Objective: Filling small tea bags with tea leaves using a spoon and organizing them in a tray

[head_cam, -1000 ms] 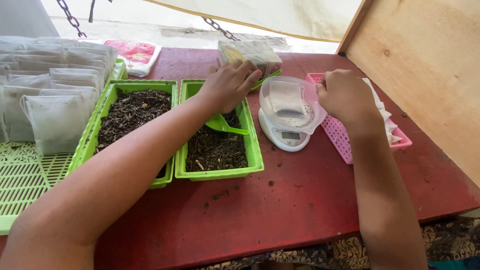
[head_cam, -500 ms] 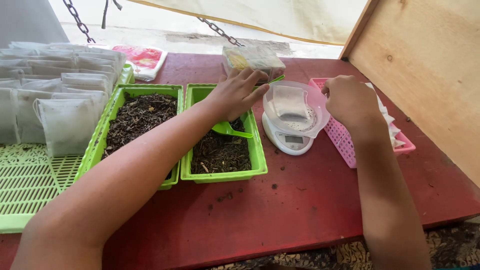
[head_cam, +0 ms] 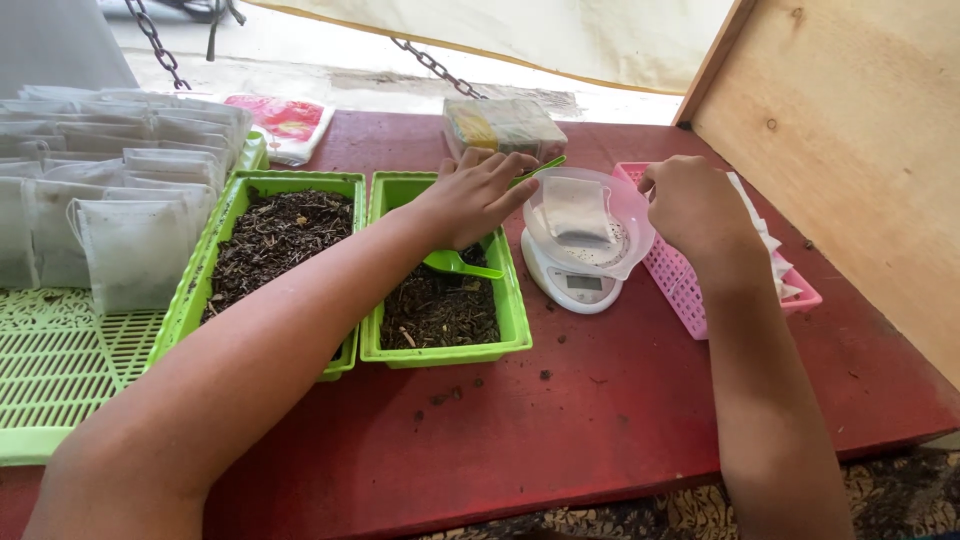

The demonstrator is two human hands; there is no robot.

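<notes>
A person's left hand (head_cam: 470, 195), fingers spread, reaches over the green tray (head_cam: 440, 350) of dark dried leaves toward the clear bowl (head_cam: 632, 230) on a small white scale (head_cam: 570, 285); the right hand (head_cam: 690, 205) pinches the bowl's far rim; a white sachet (head_cam: 575, 210) lies inside; a nudge could likely tip the bowl, scattering its contents onto the red table (head_cam: 600, 420).
</notes>
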